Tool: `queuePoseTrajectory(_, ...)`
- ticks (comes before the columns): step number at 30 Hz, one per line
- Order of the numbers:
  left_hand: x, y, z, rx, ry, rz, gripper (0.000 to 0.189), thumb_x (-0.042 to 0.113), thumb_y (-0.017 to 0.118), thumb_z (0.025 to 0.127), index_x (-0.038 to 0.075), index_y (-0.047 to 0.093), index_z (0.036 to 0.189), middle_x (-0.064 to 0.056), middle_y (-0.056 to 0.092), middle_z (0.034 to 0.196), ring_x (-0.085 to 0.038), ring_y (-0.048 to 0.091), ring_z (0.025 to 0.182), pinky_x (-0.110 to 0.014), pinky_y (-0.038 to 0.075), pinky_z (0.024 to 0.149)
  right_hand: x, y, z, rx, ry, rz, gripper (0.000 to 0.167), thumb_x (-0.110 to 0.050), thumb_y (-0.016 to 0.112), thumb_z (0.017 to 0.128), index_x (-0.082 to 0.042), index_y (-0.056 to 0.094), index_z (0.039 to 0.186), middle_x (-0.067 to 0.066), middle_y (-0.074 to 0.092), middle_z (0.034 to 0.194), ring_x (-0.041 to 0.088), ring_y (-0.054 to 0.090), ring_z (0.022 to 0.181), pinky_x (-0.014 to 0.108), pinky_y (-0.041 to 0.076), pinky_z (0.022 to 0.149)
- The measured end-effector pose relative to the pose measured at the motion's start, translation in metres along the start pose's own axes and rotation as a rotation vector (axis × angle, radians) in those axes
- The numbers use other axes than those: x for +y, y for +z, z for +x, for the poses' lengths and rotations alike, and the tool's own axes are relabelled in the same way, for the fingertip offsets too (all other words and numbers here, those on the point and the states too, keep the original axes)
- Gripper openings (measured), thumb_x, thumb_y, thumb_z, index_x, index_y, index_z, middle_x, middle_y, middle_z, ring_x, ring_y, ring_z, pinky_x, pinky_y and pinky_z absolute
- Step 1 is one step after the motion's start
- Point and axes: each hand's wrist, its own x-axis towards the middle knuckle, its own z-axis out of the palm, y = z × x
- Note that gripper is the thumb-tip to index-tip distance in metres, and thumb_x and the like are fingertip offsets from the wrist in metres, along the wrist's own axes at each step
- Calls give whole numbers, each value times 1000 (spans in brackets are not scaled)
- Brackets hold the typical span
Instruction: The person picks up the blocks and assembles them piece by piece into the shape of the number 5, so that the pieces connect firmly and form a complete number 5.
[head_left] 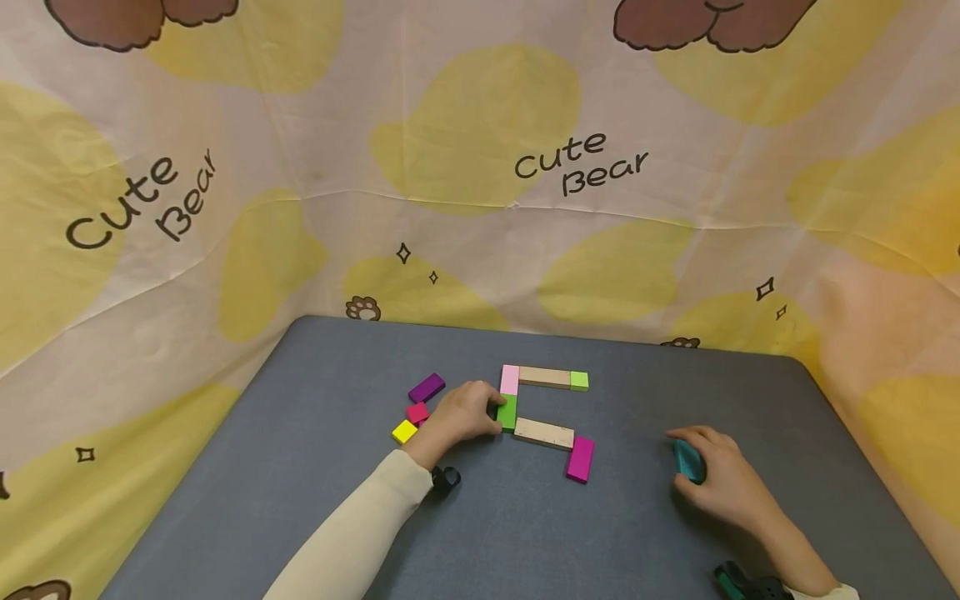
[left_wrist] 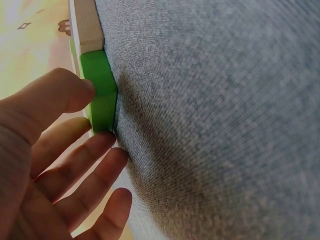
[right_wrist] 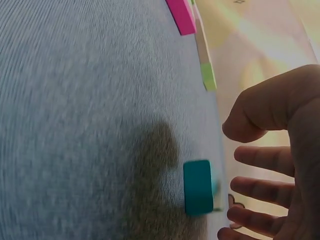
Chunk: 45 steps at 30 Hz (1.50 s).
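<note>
A green block [head_left: 507,412] lies in a row of blocks on the grey table, with a pink block [head_left: 510,380] at its far end. My left hand [head_left: 467,411] pinches the green block, thumb on one face and fingertips by its end in the left wrist view. A teal block [right_wrist: 198,187] is between the spread thumb and fingers of my right hand [head_left: 722,473] in the head view. The right wrist view shows the fingers [right_wrist: 262,192] apart from it. Wooden blocks [head_left: 544,433] and a magenta block [head_left: 580,460] continue the shape.
Left of my left hand lie a purple block [head_left: 427,387], a red block [head_left: 417,412] and a yellow block [head_left: 404,432]. A light green block [head_left: 579,381] ends the upper wooden strip [head_left: 545,377]. Printed cloth [head_left: 480,167] hangs behind the grey table [head_left: 337,500].
</note>
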Motion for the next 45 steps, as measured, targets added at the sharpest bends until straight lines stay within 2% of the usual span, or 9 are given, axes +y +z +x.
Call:
queuePoseTrajectory(11,-1,0,-1,10,18,-2,45,22,78,76,13,70,120,-3,68,115,-15,55,88,-34,48,81,7,0,-2,-68,39,-13,56,-11,73,71,-6,59,125,19,56,122,39,51,107,51,46,77)
queuePoseTrajectory(26,0,-1,-2,9,28,9,45,22,78,76,14,70,120,-2,68,114,-14,54,87,-33,48,80,8,-2,-2,-70,25,-22,57,-2,71,66,-2,60,122,21,57,121,40,53,107,51,46,80)
queuePoseTrajectory(32,0,0,-2,7,22,4,45,22,78,77,13,69,120,-3,68,114,-15,54,86,-33,48,80,10,-2,0,-96,20,-23,59,-1,70,66,2,58,124,24,56,121,41,53,107,53,46,82)
queuePoseTrajectory(45,-2,1,1,11,27,19,45,22,78,76,13,70,120,-3,68,115,-15,55,87,-34,49,81,13,-3,3,-101,6,-4,59,-5,73,66,5,58,122,24,58,118,39,57,103,53,47,82)
